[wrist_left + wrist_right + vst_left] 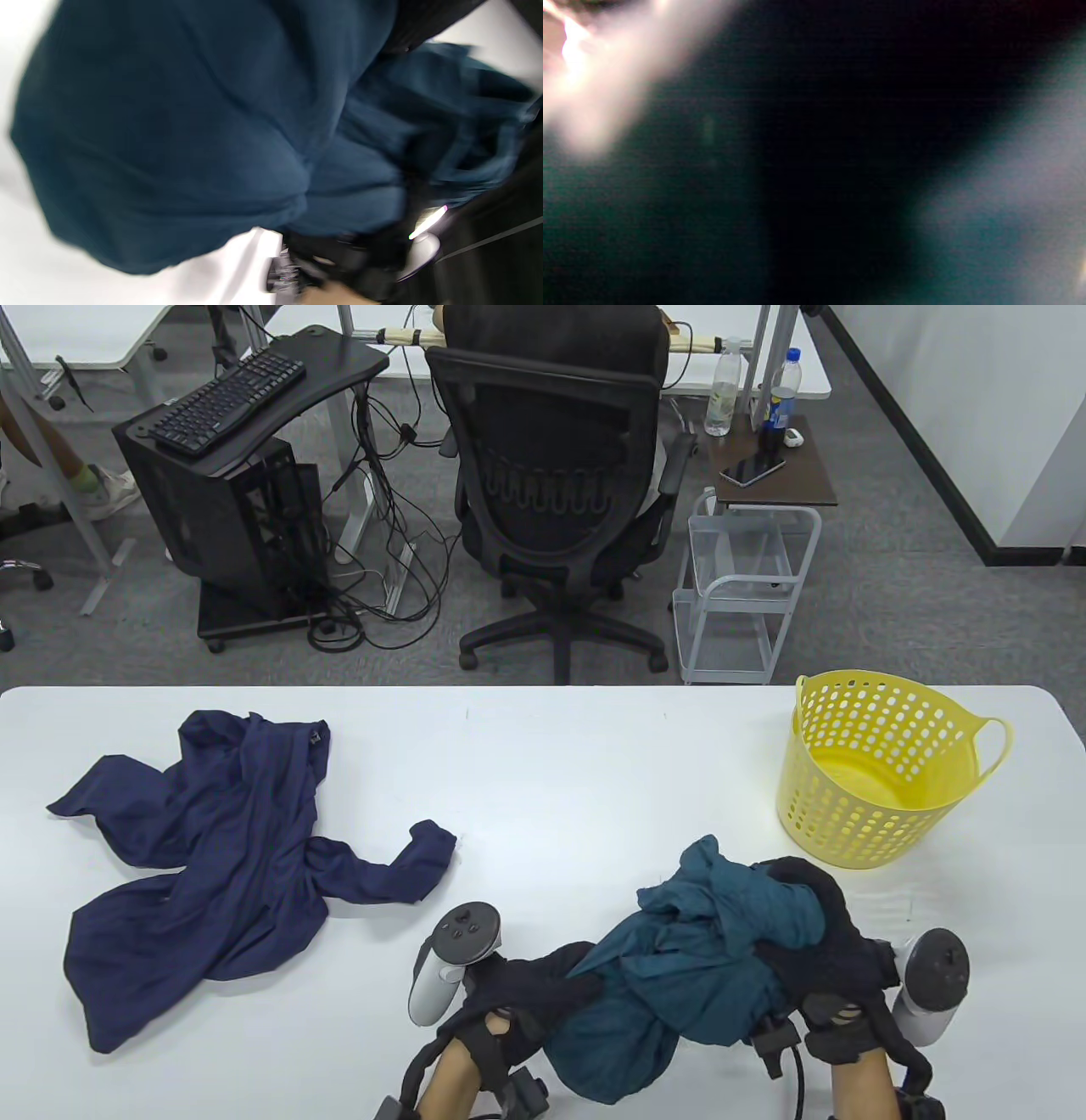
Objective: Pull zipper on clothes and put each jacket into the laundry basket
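Observation:
A bunched teal jacket sits lifted between both hands near the table's front edge, right of centre. My left hand grips its left side, fingers dug into the cloth. My right hand curls over its upper right side. The same teal jacket fills the left wrist view, blurred; no zipper shows. Only dark, blurred cloth appears in the right wrist view. A navy jacket lies crumpled and spread on the left of the table. The yellow laundry basket stands at the right, just beyond the right hand, with nothing in it.
The white table runs the full width of the view. Behind its far edge stand a black office chair, a white wire cart and a black computer stand.

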Motion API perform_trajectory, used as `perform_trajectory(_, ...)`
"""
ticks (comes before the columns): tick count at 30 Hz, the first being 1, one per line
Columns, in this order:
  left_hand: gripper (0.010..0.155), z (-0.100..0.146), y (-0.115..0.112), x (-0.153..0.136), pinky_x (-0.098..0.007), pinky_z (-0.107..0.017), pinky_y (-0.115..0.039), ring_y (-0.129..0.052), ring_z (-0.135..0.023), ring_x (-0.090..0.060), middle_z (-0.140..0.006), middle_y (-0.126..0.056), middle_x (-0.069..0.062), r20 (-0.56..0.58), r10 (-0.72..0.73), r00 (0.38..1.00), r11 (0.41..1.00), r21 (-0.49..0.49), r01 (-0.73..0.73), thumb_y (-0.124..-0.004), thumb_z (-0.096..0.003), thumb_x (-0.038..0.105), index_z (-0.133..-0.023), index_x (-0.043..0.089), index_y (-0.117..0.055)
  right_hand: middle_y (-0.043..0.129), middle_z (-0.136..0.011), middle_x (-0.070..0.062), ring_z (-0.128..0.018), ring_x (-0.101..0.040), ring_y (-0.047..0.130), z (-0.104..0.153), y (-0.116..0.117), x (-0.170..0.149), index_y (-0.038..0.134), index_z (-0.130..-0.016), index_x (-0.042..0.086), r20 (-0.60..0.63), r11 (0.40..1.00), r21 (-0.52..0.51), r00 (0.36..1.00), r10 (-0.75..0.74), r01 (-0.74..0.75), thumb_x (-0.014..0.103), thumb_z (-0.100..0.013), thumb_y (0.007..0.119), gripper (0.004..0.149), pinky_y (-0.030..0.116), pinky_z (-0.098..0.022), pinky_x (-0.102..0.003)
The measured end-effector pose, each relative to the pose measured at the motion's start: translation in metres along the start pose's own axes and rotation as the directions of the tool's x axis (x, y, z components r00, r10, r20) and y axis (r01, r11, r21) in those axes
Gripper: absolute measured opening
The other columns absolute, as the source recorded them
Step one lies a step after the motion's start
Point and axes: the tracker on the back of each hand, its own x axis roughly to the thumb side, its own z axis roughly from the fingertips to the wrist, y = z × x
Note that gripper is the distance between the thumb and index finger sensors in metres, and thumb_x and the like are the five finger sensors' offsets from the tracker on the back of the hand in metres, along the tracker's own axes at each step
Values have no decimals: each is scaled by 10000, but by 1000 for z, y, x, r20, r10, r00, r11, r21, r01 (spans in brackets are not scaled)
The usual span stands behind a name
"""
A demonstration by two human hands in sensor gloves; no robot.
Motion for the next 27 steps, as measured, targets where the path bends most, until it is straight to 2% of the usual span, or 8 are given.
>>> perform_trajectory(3, 778, 0, -11, -1, -480, -496, -878, -1064, -690, -280, -976, -880, -61, 49, 152, 987, 986, -71, -149, -695, -453, 654, -1070, 239, -467, 640, -1062, 0, -884, -350, 797, 2, 22, 10, 562, -987, 537, 56, 995, -2, 994, 97, -97, 282, -474, 998, 720, 685, -648, -615)
perform_trajectory(6, 894, 1, -16, -1, -513, -613, -788, -924, -867, -330, -1103, -688, -113, 85, 323, 943, 938, -165, -306, -625, -454, 715, -1087, 184, -282, 567, -1099, -20, -940, -372, 736, 5, 53, 22, 479, -1023, 508, 139, 949, 111, 950, 279, -295, 321, -478, 965, 755, 655, -666, -635)
perform_trajectory(10, 999, 5, -4, -8, -545, -662, -719, -834, -930, -383, -1102, -582, -218, 89, 344, 935, 936, -114, -334, -551, -428, 759, -1052, 80, -166, 204, -1207, -108, -1079, -529, 323, 10, 88, 21, 241, -1129, 390, 106, 814, 530, 971, 215, -239, 629, -500, 816, 885, 392, -712, -746)
perform_trajectory(12, 994, 5, 1, -12, -570, -674, -685, -795, -947, -413, -1101, -549, -241, 87, 358, 930, 933, -87, -351, -511, -422, 757, -1049, 78, -147, -2, -1188, -88, -1059, -568, 62, 14, 101, 20, 79, -1107, 385, 39, 741, 636, 968, 250, -217, 666, -457, 898, 1082, 226, -698, -788)
perform_trajectory(14, 973, 5, 1, -15, -595, -692, -628, -728, -977, -433, -1109, -491, -246, 80, 387, 919, 920, -90, -380, -466, -421, 746, -1043, 87, -111, -75, -1160, -73, -1034, -610, 49, 17, 111, 19, -31, -1052, 383, 139, 671, 606, 888, 439, -427, 662, -395, 958, 1219, 274, -676, -817)
perform_trajectory(18, 958, 2, -7, -14, -602, -756, -347, -534, -1077, -411, -1151, -338, -211, 73, 351, 934, 933, -120, -341, -405, -418, 724, -1004, 89, 9, 158, -1187, -90, -1027, -577, 497, 21, 125, 26, 71, -1056, 362, 311, 572, 293, 642, 701, -766, 572, -341, 1008, 1197, 626, -673, -688)
perform_trajectory(21, 958, 4, -3, -10, -637, -734, -415, -368, -1108, -427, -1171, -220, -197, 72, 267, 961, 958, -125, -257, -410, -426, 720, -1002, 98, 34, 461, -1172, -22, -940, -488, 741, 26, 123, 32, 345, -1050, 487, 320, 586, 158, 603, 731, -795, 440, -443, 950, 858, 773, -609, -576)
perform_trajectory(27, 980, 7, 3, -3, -640, -716, -472, -506, -1092, -414, -1176, -316, -207, 47, 38, 998, 997, -65, -35, -443, -433, 732, -1024, 73, -22, 640, -1078, -37, -769, -443, 895, 27, 125, 31, 520, -1004, 503, 331, 610, 52, 590, 736, -790, 368, -482, 930, 678, 879, -502, -471)
